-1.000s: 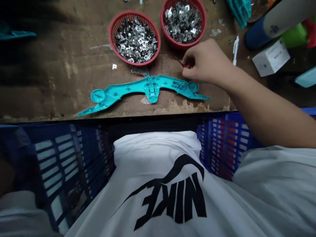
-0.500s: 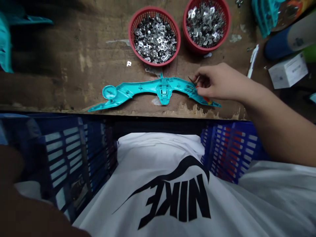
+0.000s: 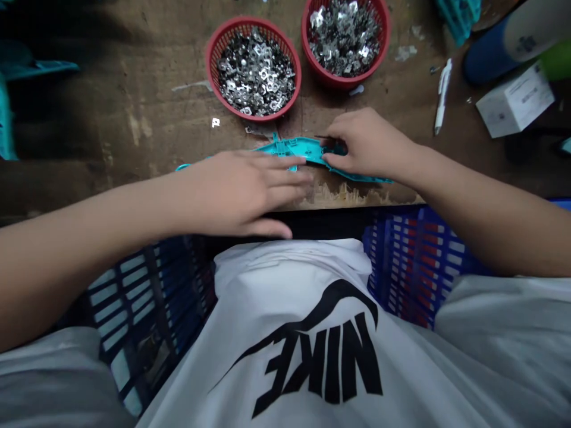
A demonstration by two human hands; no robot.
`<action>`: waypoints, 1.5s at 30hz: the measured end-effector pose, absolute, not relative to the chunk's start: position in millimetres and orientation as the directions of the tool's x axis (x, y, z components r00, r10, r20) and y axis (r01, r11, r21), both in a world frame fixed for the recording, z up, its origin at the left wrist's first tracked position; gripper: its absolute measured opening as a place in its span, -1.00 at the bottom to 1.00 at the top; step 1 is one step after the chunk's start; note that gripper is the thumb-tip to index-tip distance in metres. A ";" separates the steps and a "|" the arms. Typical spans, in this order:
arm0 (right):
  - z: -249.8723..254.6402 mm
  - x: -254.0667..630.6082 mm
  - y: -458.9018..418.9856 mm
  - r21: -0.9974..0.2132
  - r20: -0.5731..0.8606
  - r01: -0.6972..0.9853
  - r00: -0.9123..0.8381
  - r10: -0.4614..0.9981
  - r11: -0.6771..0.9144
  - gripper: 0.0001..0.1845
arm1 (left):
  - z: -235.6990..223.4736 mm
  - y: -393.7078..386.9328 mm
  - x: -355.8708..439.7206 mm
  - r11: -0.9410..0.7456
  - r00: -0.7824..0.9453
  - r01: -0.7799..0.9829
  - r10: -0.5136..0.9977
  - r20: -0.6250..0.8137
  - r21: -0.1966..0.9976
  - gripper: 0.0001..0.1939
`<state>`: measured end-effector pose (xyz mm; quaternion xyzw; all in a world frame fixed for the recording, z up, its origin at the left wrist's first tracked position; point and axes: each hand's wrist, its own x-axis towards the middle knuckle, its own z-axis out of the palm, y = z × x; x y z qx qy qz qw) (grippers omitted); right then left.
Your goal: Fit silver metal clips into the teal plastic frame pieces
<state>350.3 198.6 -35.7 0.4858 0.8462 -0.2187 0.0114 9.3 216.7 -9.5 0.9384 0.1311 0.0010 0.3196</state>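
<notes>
Teal part on worktop nr front edge; R hand at it, fingers pinching thin dark item; L hand over it, fingers open, contact unclear. Prob. positioning step; next move needs part steady.

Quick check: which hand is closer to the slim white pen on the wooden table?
The right hand. It is left of the slim white pen, at the long teal plastic part's right side. The left hand is farther left, over the part's middle and left.
</notes>
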 end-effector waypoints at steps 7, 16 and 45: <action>-30.1 343.2 196.7 -0.347 -0.273 0.857 -0.480 0.834 0.380 -0.67 | -51.6 232.4 13.8 -0.863 0.917 0.343 0.221 -0.333 0.371 -0.11; -29.4 347.6 204.9 -0.282 -0.264 0.851 -0.513 0.817 0.444 -0.60 | -54.3 233.7 11.8 -0.886 0.920 0.325 0.215 -0.327 0.331 -0.10; -31.3 350.7 200.9 -0.275 -0.234 0.893 -0.422 0.876 0.357 -0.47 | -39.1 233.9 13.4 -0.917 0.893 0.313 0.196 -0.405 0.246 -0.21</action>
